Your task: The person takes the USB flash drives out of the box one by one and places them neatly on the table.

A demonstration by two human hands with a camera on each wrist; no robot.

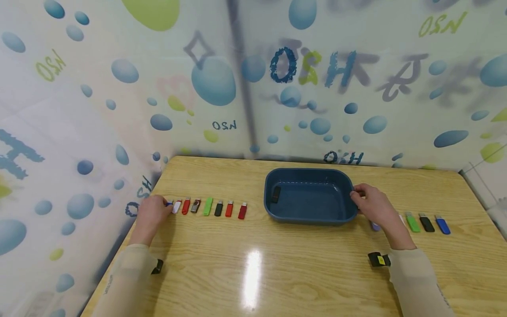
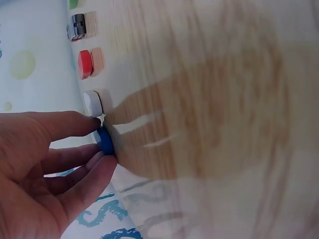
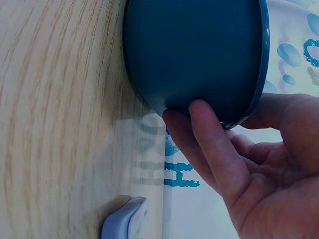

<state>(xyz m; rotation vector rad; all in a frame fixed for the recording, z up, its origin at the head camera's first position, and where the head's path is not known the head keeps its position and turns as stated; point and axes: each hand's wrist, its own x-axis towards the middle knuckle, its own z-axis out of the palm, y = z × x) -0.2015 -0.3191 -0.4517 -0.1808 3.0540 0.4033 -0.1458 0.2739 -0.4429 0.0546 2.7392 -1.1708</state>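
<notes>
My left hand [image 1: 152, 215] is at the left end of a row of USB flash drives and pinches a blue USB flash drive [image 2: 105, 141] between thumb and fingers, low at the tabletop. Right beside it lies a white flash drive [image 1: 176, 207], followed by a red one [image 1: 186, 206]. With my right hand [image 1: 376, 208] I grip the right end of a dark blue rectangular tub [image 1: 309, 220], thumb at the rim and fingers against the outer wall. Inside the tub, near its left wall, lies a black flash drive [image 1: 276, 194].
Further along the left row lie a silver-and-dark drive [image 1: 196, 205], a green one [image 1: 207, 206], a black one [image 1: 218, 208] and two red ones. Right of the tub, a purple drive [image 3: 124, 219], partly hidden by my arm, lies near green, black and blue [image 1: 442, 225] ones. A printed curtain [image 1: 253, 110] hangs behind the table.
</notes>
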